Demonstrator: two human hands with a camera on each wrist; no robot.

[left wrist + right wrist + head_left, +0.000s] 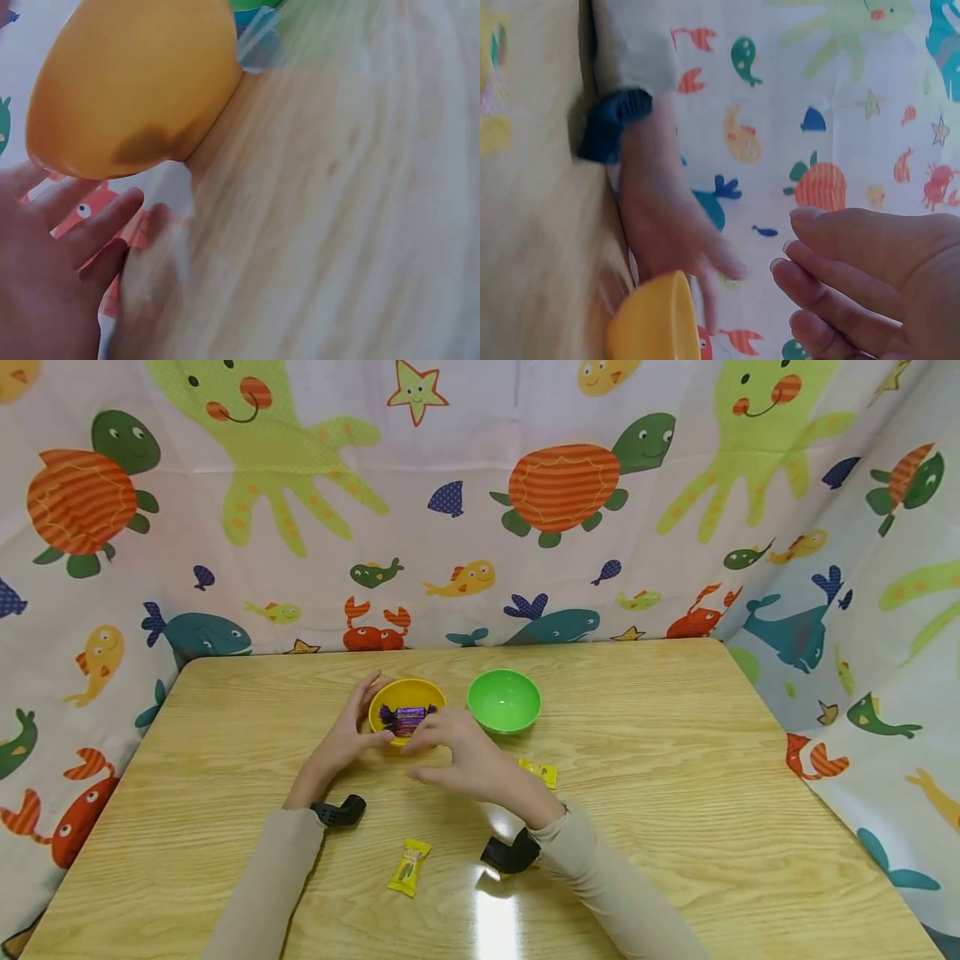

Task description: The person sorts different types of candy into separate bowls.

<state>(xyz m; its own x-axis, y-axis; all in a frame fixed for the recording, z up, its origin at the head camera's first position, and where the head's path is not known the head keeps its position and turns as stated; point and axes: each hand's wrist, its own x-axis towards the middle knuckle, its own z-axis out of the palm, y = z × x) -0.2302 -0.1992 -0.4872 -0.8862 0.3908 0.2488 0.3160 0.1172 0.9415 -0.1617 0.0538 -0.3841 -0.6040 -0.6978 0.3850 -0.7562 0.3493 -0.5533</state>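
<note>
The yellow bowl (pixel 408 695) and green bowl (pixel 506 700) are plain; the purple candy (pixel 410 717) has dark ends; sea creatures (pixel 564 485) pattern the white curtain (pixel 483 422).

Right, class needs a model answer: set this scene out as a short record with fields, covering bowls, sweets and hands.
Yellow bowl: on the table, purple sweet inside
Green bowl: right of the yellow one, nothing seen inside
Loose sweets: two yellow packets, one between the forearms, one partly behind the right arm
Left hand: at the yellow bowl's left side, contact unclear
Right hand: by its right edge, thumb and fingers apart, holding nothing
</note>
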